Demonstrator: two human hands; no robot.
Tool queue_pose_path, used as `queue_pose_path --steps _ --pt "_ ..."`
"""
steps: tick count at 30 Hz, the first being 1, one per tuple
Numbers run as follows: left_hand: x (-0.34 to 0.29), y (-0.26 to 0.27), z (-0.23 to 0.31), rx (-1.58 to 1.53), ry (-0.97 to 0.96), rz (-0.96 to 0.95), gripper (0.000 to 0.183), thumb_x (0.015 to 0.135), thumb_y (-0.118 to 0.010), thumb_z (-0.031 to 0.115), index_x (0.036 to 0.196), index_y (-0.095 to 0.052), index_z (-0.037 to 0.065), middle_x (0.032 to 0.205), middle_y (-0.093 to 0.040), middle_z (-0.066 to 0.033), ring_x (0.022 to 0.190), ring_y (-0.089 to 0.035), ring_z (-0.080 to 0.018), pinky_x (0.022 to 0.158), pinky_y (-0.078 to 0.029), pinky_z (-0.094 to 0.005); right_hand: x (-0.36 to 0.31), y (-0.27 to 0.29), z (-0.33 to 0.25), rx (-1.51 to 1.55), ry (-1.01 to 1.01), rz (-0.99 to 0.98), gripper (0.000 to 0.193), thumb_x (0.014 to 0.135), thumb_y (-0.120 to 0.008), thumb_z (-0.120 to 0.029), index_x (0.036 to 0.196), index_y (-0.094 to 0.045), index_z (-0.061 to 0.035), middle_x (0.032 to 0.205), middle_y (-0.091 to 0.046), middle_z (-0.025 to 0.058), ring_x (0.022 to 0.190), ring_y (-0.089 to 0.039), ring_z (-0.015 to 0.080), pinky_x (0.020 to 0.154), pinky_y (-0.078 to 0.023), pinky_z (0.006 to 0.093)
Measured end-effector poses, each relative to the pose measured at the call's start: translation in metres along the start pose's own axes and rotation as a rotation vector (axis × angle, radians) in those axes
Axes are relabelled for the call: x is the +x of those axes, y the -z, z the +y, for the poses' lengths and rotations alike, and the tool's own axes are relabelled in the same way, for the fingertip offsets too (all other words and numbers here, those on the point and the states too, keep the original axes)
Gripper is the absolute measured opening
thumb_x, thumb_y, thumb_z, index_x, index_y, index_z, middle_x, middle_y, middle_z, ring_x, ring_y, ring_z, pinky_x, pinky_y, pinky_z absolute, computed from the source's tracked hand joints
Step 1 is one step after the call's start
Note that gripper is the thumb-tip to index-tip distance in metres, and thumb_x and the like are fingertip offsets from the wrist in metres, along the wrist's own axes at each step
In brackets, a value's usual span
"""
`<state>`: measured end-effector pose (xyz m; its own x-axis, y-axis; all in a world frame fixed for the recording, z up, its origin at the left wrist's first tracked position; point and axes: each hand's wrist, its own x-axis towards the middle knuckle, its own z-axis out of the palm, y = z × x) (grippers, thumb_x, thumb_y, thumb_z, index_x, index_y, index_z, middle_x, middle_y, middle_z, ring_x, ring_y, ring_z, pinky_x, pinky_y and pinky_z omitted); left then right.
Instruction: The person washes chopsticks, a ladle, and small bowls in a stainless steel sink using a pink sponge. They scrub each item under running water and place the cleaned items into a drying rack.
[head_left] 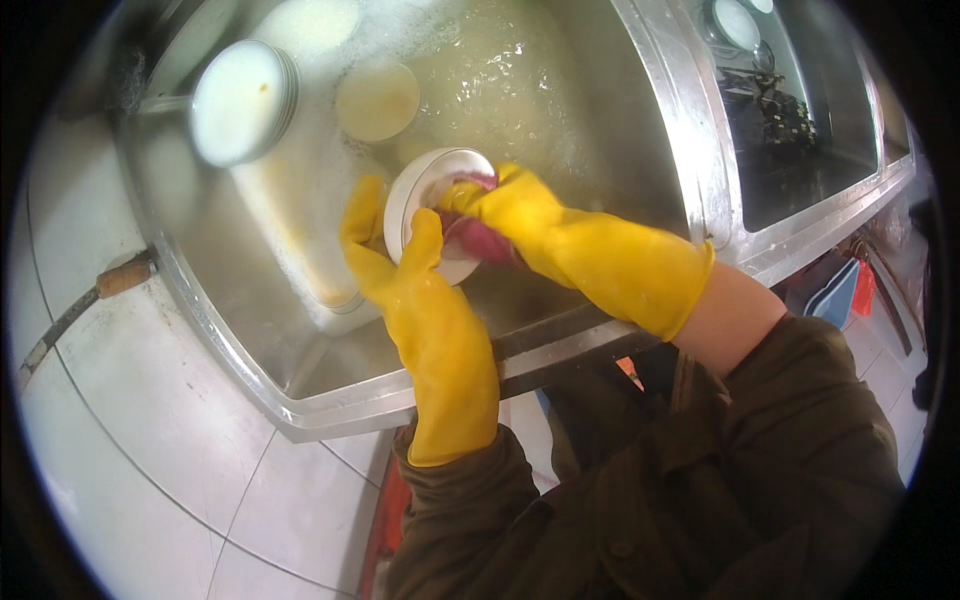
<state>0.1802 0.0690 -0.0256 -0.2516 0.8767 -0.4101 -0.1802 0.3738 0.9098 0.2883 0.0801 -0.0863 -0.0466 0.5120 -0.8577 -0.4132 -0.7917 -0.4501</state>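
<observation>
Both my hands wear long yellow rubber gloves and are held over the near part of a metal sink (pixel 310 412). My left hand (pixel 400 265) grips a white bowl (pixel 400 205) by its side, thumb over the rim and fingers behind. The bowl is tilted, its opening toward my right hand (pixel 515 205). In that hand is a bunched dark pink cloth (pixel 480 240), pressed into the bowl's inside. Part of the cloth is hidden by the glove.
Left in the sink stand a stack of white plates (pixel 240 100) and a large white tray (pixel 275 215). A round dish (pixel 378 102) lies in cloudy, foamy water. A second basin (pixel 790 150), with dishes and dark green matter, is at right. White tiles (pixel 150 420) flank the sink.
</observation>
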Motion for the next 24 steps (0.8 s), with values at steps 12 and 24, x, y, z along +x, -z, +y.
queue_pose_path --steps 12,24 --pt "-0.008 0.0 -0.01 0.093 -0.479 -0.306 0.071 0.095 -0.071 0.021 0.154 -0.038 0.001 0.146 -0.054 -0.0286 0.132 -0.057 -0.0375 0.113 -0.045 -0.0466 -0.06 0.048 -0.07 -0.599 0.588 -0.317 0.049 0.099 -0.066 -0.021 0.144 -0.058 -0.0068 0.126 -0.07 0.0144 0.108 -0.072 0.0245 0.095 -0.055 0.0353" --pt "0.101 0.012 -0.031 1.123 -0.687 -0.464 0.076 0.088 -0.076 0.019 0.153 -0.044 -0.002 0.155 -0.043 -0.031 0.149 -0.034 -0.0481 0.12 -0.034 -0.0512 -0.001 0.245 -0.231 -0.468 1.154 0.986 0.036 0.097 -0.066 -0.022 0.13 -0.068 -0.0058 0.114 -0.074 0.0157 0.1 -0.071 0.0259 0.087 -0.055 0.0368"
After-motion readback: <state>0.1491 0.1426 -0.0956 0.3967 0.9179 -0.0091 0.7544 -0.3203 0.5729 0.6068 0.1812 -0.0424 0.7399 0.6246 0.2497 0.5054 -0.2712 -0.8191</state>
